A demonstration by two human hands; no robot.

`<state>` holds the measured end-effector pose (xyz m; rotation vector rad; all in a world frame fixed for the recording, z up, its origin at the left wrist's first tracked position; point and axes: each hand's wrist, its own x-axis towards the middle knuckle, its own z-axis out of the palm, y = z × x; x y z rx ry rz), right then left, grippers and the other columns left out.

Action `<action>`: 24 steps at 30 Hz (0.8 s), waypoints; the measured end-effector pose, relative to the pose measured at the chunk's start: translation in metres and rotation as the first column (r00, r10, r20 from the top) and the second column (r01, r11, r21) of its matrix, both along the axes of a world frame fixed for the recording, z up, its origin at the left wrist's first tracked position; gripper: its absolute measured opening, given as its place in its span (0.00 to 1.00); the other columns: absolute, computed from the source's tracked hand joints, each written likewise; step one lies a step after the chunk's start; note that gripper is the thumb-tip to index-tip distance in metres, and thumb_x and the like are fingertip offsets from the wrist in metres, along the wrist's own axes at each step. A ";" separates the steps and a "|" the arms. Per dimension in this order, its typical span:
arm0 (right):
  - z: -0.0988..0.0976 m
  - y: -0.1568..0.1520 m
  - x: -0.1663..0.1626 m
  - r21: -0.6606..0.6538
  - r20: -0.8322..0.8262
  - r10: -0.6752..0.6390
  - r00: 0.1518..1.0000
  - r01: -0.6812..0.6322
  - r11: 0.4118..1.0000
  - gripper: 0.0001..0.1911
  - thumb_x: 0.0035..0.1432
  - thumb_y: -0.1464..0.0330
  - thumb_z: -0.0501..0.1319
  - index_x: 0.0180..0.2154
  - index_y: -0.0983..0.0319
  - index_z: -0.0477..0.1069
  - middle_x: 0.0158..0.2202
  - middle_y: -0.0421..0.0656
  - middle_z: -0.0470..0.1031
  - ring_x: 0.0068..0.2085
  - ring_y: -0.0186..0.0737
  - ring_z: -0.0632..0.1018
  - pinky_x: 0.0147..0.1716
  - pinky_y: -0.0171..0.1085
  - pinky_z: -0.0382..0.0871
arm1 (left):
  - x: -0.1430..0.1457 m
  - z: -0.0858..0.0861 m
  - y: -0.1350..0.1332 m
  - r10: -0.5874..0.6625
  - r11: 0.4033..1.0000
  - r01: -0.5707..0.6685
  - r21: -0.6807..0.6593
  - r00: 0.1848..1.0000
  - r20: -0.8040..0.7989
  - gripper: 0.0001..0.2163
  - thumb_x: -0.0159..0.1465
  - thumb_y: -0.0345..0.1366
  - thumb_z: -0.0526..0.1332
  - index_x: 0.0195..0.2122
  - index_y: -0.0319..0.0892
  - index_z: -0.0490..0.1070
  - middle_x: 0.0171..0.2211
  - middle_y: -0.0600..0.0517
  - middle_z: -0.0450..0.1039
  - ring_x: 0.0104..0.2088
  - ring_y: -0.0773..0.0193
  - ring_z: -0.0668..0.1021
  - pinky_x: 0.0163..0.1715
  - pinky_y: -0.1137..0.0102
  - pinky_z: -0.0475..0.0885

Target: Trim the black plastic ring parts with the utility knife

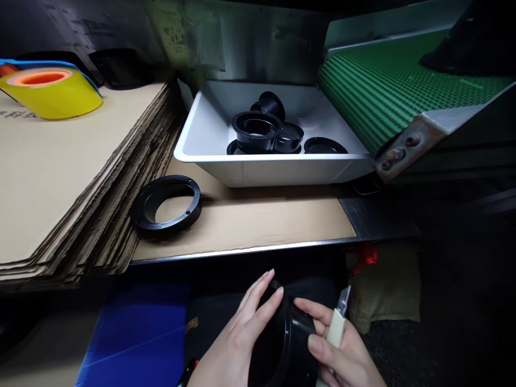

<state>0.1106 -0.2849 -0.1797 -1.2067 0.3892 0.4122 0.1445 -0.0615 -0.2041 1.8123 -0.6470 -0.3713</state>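
Observation:
Below the table edge, my left hand is closed around the left side of a black plastic flanged ring. My right hand grips a utility knife with a pale handle, its blade out and pointing up, away from the ring. The thumb and fingers of that hand also touch the ring's right side. Another black flanged ring lies on the cardboard-covered table, left of centre. Several similar black parts are in the white bin behind it.
A stack of cardboard sheets stands at the left with a yellow tape roll on top. A green conveyor belt with a rusty metal end bracket slopes at the right. A blue panel is below the table.

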 end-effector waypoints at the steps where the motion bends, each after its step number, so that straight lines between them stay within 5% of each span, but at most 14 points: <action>1: 0.001 0.000 0.002 0.029 -0.014 0.006 1.000 -0.005 1.000 0.34 0.50 0.52 0.78 0.54 0.62 0.79 0.32 0.45 0.77 0.18 0.20 0.55 0.16 0.25 0.48 | 0.001 -0.001 0.002 0.016 1.000 -0.017 0.019 1.000 0.010 0.28 0.76 0.49 0.54 0.75 0.70 0.48 0.78 0.55 0.43 0.76 0.46 0.53 0.71 0.46 0.56; 10: -0.001 0.003 0.013 0.060 -0.103 -0.061 0.993 0.067 0.996 0.32 0.48 0.53 0.80 0.51 0.60 0.79 0.32 0.39 0.72 0.18 0.14 0.54 0.15 0.20 0.45 | 0.000 -0.010 0.011 0.044 0.990 -0.053 0.131 0.997 0.066 0.30 0.74 0.46 0.58 0.74 0.69 0.51 0.77 0.51 0.44 0.75 0.40 0.55 0.69 0.42 0.58; 15: 0.003 0.005 0.017 0.123 -0.109 -0.065 0.992 0.078 0.989 0.30 0.50 0.54 0.79 0.51 0.61 0.79 0.31 0.38 0.71 0.18 0.13 0.53 0.15 0.19 0.44 | 0.001 -0.009 0.011 0.068 0.996 -0.068 0.064 0.998 0.003 0.27 0.75 0.47 0.58 0.74 0.68 0.53 0.77 0.51 0.46 0.75 0.43 0.55 0.70 0.47 0.58; 19: -0.007 -0.001 0.015 -0.055 0.007 -0.021 1.000 0.022 0.998 0.30 0.54 0.50 0.76 0.53 0.60 0.79 0.30 0.38 0.69 0.20 0.21 0.63 0.17 0.23 0.57 | 0.008 -0.052 0.010 0.100 0.995 -0.096 0.040 0.991 -0.089 0.24 0.72 0.54 0.59 0.69 0.65 0.65 0.75 0.49 0.52 0.74 0.40 0.57 0.70 0.44 0.55; 21: -0.013 -0.008 0.014 -0.242 0.188 0.048 0.981 -0.002 0.970 0.28 0.57 0.51 0.74 0.55 0.58 0.80 0.32 0.41 0.71 0.28 0.32 0.73 0.28 0.30 0.73 | 0.013 -0.082 0.010 0.165 0.986 -0.155 0.065 0.968 -0.192 0.22 0.71 0.58 0.58 0.63 0.63 0.74 0.72 0.48 0.61 0.73 0.39 0.61 0.69 0.45 0.58; 24: -0.019 -0.019 0.010 -0.442 0.440 0.208 0.873 0.009 0.897 0.22 0.67 0.52 0.66 0.59 0.50 0.78 0.40 0.45 0.76 0.42 0.42 0.79 0.45 0.37 0.78 | 0.017 -0.108 0.013 0.233 0.971 -0.215 0.105 0.950 -0.210 0.22 0.70 0.59 0.59 0.62 0.62 0.75 0.72 0.48 0.61 0.73 0.38 0.60 0.70 0.47 0.58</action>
